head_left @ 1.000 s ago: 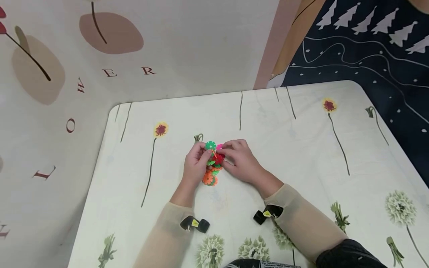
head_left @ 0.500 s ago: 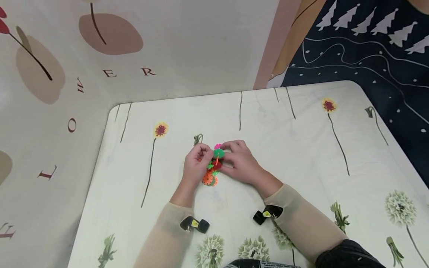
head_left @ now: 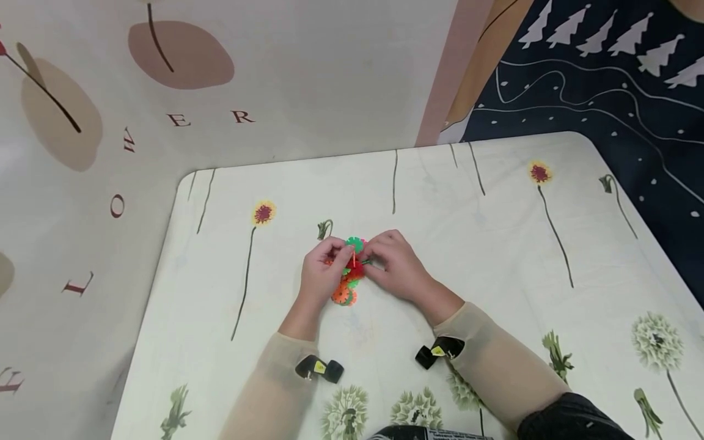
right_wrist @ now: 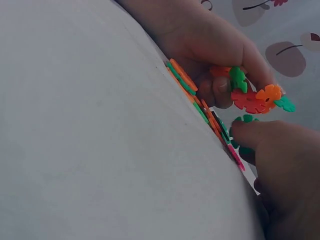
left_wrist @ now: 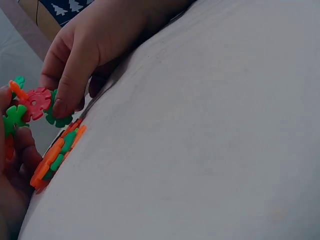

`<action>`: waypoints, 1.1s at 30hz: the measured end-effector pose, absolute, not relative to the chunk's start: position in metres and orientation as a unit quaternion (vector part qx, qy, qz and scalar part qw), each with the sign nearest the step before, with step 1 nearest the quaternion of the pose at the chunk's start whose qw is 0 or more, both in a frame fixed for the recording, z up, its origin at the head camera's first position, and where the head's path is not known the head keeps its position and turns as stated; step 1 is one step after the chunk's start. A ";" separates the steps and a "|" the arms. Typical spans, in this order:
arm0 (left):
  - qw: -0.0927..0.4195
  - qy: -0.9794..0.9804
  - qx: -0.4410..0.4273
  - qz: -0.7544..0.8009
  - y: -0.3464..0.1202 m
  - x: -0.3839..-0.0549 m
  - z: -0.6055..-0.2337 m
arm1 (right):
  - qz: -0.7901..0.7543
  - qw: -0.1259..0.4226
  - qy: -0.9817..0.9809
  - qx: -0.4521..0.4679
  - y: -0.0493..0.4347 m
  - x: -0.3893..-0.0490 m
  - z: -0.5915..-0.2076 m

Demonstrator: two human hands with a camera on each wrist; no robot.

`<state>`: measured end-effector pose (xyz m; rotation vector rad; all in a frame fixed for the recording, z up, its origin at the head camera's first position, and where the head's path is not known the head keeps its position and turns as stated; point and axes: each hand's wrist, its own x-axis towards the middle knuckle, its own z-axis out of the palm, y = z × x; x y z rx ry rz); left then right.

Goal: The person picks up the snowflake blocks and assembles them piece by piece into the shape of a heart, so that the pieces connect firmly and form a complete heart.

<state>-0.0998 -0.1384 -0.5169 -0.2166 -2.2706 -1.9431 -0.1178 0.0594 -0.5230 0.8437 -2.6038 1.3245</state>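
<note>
My left hand [head_left: 321,269] pinches a small chain of joined plastic snowflake discs between thumb and fingers. The chain has orange and green discs and a red snowflake disc [left_wrist: 37,103]; an orange disc [right_wrist: 270,94] stands crosswise on the red one, with a green disc [right_wrist: 285,103] at its end. Opposite, my right hand [head_left: 398,266] pinches another green snowflake disc [left_wrist: 59,119] by its edge, close beside the red one. Whether these two are slotted together I cannot tell. The right fingers hide part of that green disc.
Below the hands, several loose orange and green discs [head_left: 343,294] lie overlapping on the cloth-covered table [head_left: 495,256]. A pink disc [right_wrist: 235,156] lies at the far end of that pile. A pale wall [head_left: 330,91] stands behind the table.
The chain has turned in my left hand: its upper green disc swung right, then back. My right fingers have shifted from that upper disc down to the green disc beside the red one.
</note>
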 end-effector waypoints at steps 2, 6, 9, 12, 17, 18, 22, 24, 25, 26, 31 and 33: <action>0.068 -0.757 -0.067 -0.647 -0.138 -0.100 -0.516 | 0.462 0.055 -0.846 0.261 0.059 -0.117 -0.523; 0.051 -0.759 -0.051 -0.647 -0.138 -0.099 -0.515 | 0.521 0.083 -0.823 0.212 0.059 -0.115 -0.522; 0.040 -0.763 -0.042 -0.643 -0.138 -0.098 -0.515 | 0.557 0.109 -0.802 0.185 0.059 -0.114 -0.522; 0.033 -0.766 -0.044 -0.640 -0.139 -0.098 -0.516 | 0.582 0.125 -0.784 0.173 0.059 -0.114 -0.522; 0.026 -0.763 -0.059 -0.644 -0.140 -0.098 -0.516 | 0.610 0.130 -0.762 0.171 0.058 -0.114 -0.523; 0.026 -0.762 -0.061 -0.644 -0.140 -0.097 -0.515 | 0.615 0.129 -0.759 0.172 0.059 -0.114 -0.523; 0.023 -0.763 -0.063 -0.643 -0.140 -0.098 -0.515 | 0.630 0.122 -0.747 0.175 0.059 -0.114 -0.523; 0.023 -0.763 -0.063 -0.643 -0.140 -0.098 -0.515 | 0.633 0.120 -0.744 0.177 0.059 -0.114 -0.523; 0.022 -0.763 -0.063 -0.643 -0.139 -0.098 -0.515 | 0.634 0.118 -0.743 0.177 0.059 -0.114 -0.523; 0.023 -0.763 -0.063 -0.643 -0.139 -0.098 -0.515 | 0.636 0.118 -0.742 0.177 0.059 -0.114 -0.523; 0.024 -0.758 -0.069 -0.648 -0.140 -0.099 -0.516 | 0.634 0.114 -0.745 0.176 0.059 -0.114 -0.522; 0.024 -0.756 -0.071 -0.650 -0.140 -0.100 -0.517 | 0.632 0.115 -0.746 0.177 0.058 -0.114 -0.522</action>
